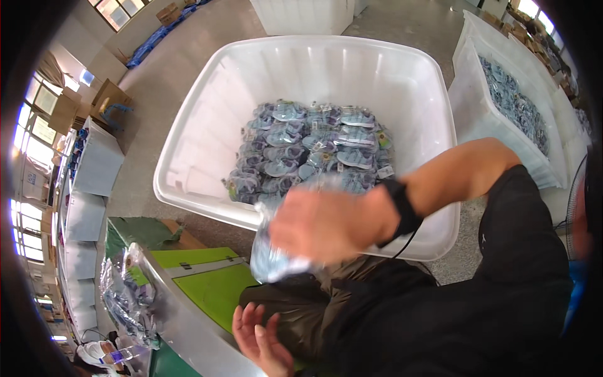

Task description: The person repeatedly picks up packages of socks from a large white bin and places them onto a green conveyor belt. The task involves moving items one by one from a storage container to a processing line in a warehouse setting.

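My right hand (323, 223), blurred by motion, is closed on a bagged shoe (270, 261), pale blue in clear plastic and largely hidden behind the fingers. It is over the near edge of a large white plastic bin (182, 179). Inside the bin, rows of bagged shoes (286, 135), pale blue and grey-purple, are stacked side by side. Low in the picture, my left hand (260, 339) is raised with its fingers apart and nothing in them, beside a metal-topped bench (188, 314).
More bagged shoes (129, 295) lie on the left end of the bench, next to a bright green panel (204, 276). A second white bin (471, 94) full of bagged shoes stands at the right. Another white bin (301, 16) stands beyond. Cardboard boxes (107, 97) are at the far left.
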Motion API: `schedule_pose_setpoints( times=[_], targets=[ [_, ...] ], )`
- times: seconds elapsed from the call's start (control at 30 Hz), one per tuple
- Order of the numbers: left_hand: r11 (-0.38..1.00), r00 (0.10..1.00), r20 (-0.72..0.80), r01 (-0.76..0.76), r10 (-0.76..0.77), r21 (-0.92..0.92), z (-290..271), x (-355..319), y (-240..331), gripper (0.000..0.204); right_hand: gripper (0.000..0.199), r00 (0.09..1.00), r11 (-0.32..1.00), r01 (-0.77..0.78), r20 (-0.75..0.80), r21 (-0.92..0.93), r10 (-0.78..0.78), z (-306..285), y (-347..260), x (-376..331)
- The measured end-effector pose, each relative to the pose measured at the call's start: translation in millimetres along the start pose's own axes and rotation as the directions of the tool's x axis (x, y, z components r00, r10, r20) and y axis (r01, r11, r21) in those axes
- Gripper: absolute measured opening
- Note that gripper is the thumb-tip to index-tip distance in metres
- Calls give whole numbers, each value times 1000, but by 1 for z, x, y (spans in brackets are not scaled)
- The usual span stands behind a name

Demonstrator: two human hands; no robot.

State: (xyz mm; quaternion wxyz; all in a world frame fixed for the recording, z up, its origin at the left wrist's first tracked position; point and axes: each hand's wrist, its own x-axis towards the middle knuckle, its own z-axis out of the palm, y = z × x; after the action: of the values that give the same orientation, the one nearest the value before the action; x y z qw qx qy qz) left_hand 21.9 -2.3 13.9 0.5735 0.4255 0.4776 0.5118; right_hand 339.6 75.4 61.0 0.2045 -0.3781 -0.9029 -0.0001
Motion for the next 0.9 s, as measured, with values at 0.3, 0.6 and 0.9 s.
schedule_pose_setpoints(
  times=[0.3, 0.6, 0.9],
  targets=[
    [847, 930, -362, 137, 69, 514, -145, -1, -6, 32, 59, 795, 831, -484, 261, -275, 548, -34, 207, -154],
    [866, 805, -590, 249, 64, 434, -172, 5, -22, 24, 44, 645, 750, -402, 418, -525, 639, 15, 333, -284],
    [869, 753, -655, 285, 58, 405, -163, 9, -17, 15, 25, 542, 655, -304, 440, -692, 716, 74, 366, -351]
  ],
)
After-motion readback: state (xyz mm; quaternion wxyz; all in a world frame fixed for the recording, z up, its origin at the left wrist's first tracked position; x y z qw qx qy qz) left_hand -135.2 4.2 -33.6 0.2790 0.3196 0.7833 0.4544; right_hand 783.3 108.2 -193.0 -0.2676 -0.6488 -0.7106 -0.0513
